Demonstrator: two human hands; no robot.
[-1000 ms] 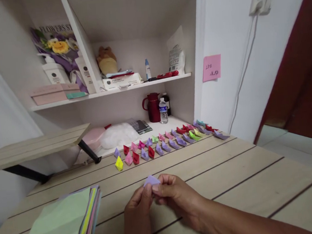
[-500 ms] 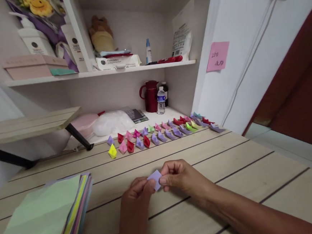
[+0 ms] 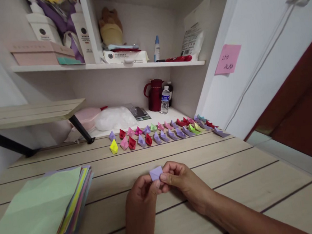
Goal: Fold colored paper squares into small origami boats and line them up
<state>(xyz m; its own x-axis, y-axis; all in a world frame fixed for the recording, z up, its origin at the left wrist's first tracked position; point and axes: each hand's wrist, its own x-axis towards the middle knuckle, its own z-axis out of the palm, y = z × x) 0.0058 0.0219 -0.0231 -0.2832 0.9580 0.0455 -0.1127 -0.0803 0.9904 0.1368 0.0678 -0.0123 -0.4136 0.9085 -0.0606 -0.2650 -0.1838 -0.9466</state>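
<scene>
A small folded square of lilac paper (image 3: 156,172) is pinched between both hands above the wooden tabletop. My left hand (image 3: 144,190) grips its lower left edge with thumb and fingers. On its right side, the thumb and curled fingers of my right hand (image 3: 178,176) press together. A crease runs across the paper's face. Beyond the hands, folded paper boats stand in two rows; a yellow boat (image 3: 113,146) is at the left end and a lilac boat (image 3: 220,132) at the right.
A stack of coloured paper (image 3: 41,205), pale green on top, lies at the left. Above the table's left rear stands a small raised wooden shelf (image 3: 31,114). Behind the boats are a dark red jug (image 3: 155,95), a water bottle (image 3: 165,101) and a white plastic bag (image 3: 115,118).
The lilac paper has been turned in my fingers, from a diamond position to a flatter one with a crease showing. Both hands keep hold of it. The camera view has shifted slightly.
</scene>
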